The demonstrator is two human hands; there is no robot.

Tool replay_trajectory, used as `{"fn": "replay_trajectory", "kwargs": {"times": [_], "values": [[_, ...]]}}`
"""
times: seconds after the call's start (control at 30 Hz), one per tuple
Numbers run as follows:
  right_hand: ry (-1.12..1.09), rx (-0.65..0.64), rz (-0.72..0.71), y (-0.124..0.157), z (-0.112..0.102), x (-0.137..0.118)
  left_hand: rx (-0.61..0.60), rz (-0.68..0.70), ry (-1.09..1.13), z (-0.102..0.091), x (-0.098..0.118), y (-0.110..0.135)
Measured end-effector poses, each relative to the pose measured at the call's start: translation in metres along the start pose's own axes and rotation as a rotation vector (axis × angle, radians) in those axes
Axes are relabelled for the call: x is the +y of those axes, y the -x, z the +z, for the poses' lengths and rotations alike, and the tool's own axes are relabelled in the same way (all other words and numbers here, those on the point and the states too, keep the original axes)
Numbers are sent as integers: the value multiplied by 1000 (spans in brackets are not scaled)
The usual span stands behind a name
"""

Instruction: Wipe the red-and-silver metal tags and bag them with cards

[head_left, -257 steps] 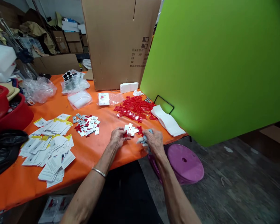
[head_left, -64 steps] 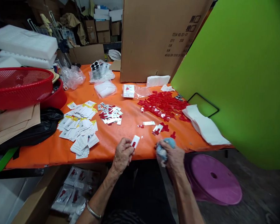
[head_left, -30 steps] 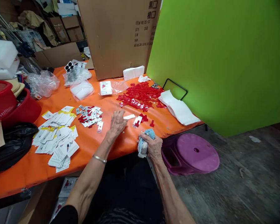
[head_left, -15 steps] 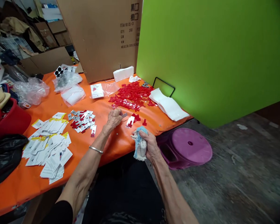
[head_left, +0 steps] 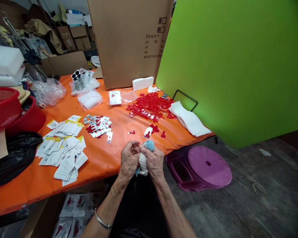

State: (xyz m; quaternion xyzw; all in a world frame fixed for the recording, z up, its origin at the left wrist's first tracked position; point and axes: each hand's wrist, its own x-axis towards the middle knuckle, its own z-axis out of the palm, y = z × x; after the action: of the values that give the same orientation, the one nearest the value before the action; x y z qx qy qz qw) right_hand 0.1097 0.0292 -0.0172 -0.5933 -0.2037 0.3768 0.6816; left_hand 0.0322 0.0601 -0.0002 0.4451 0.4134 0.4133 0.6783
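- Orange table [head_left: 101,158]: work covers much of it, and the job looks only partway through
- Paper card heap [head_left: 64,148]: at the table's left, apparently a stage not being worked on at this moment
- Red pile [head_left: 150,105]: toward the back right, big enough to suggest plenty is left
- Small tag pile [head_left: 99,125]: left of centre, grey and white tags mixed with red pieces, probably the done share
- Right hand [head_left: 153,160]: fingers clenched around the cloth
- Left hand [head_left: 129,158]: fingers curled in beside the cloth; whether they pinch anything I cannot tell
- Cloth [head_left: 143,161]: blue and white, bunched between both hands at the front edge
- Lone tag [head_left: 148,132]: just beyond the hands, likely not yet dealt with
- Loose red piece [head_left: 163,134]: to its right, apart, seemingly also waiting
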Motion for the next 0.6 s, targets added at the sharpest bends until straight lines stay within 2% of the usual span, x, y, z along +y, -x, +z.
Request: {"fn": "replay_trajectory", "kwargs": {"times": [0.1,0.17,0.27,0.33,0.4,0.47,0.53,0.6], "values": [[9,5,31,4,4,-6,-27,-10,14,-10,4,3],[-60,38,97,9,8,-6,-63,-19,-4,-15,7,3],[-183,151,207,18,14,1,-119,-50,-57,-19,8,5],[-184,213,221,24,15,7,-132,-68,-101,-20,6,7],[-202,223,197,25,14,9,-109,-75,-109,-21,3,10],[-320,205,224,22,9,4,-66,-98,-71,-23,1,12],[-482,235,280,15,1,-4,-27,-141,16,-25,1,14],[-553,262,263,11,-6,-11,57,-151,159,-28,0,15]]}}
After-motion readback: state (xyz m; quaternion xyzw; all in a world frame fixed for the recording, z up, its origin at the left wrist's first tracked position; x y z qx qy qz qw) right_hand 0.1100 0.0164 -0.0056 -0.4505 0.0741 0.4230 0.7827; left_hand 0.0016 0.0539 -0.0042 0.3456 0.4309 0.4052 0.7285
